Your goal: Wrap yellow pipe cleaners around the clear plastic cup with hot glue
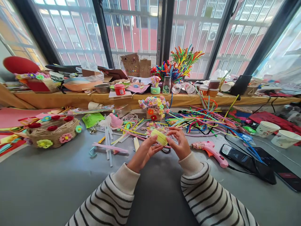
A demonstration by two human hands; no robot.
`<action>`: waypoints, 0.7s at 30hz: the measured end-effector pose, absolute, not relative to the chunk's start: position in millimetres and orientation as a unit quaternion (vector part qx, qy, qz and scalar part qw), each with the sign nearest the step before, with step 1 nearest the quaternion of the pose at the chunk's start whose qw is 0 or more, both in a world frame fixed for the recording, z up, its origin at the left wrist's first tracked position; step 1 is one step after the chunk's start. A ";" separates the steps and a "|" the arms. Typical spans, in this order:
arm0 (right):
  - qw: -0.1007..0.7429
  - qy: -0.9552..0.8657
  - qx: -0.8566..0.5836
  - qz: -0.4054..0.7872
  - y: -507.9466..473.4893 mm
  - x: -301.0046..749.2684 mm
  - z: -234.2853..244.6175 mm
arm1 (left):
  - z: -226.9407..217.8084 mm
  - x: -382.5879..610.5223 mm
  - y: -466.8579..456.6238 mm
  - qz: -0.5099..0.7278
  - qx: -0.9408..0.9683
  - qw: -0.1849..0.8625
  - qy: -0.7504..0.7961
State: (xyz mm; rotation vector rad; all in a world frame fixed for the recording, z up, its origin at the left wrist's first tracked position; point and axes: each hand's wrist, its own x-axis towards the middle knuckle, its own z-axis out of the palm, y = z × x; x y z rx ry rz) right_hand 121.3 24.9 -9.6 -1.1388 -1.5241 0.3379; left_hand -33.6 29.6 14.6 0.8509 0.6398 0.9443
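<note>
Between my two hands, above the middle of the grey table, is a pale yellow oblong piece [159, 137] with a ribbed, fuzzy look; its exact kind I cannot make out. My left hand [148, 150] grips its left end, thumb on top. The fingertips of my right hand [178, 142] pinch its right end. Behind the hands stands a small pot of pastel flowers [154, 108] with red and orange blooms on its front. A pink glue gun [210, 150] lies to the right of my right hand. Clear glue sticks [108, 146] lie to the left.
Many coloured pipe cleaners [195, 117] are heaped behind my right hand. A woven basket [53, 131] with flowers stands at left. Two phones [244, 161] [279, 168] and paper cups [268, 128] are at right. A crowded ledge [136, 100] runs below the windows.
</note>
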 end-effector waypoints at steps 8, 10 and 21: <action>0.581 -0.620 -0.509 0.136 22.5 122.2 -15.5 | 3.2 -30.8 39.9 0.405 0.405 0.753 0.324; 0.580 -0.619 -0.509 0.147 22.1 121.2 -17.0 | 1.4 -31.8 38.4 0.413 0.403 0.749 0.326; 0.585 -0.594 -0.489 0.256 15.1 115.0 -18.8 | 2.6 -36.2 30.1 0.430 0.394 0.749 0.313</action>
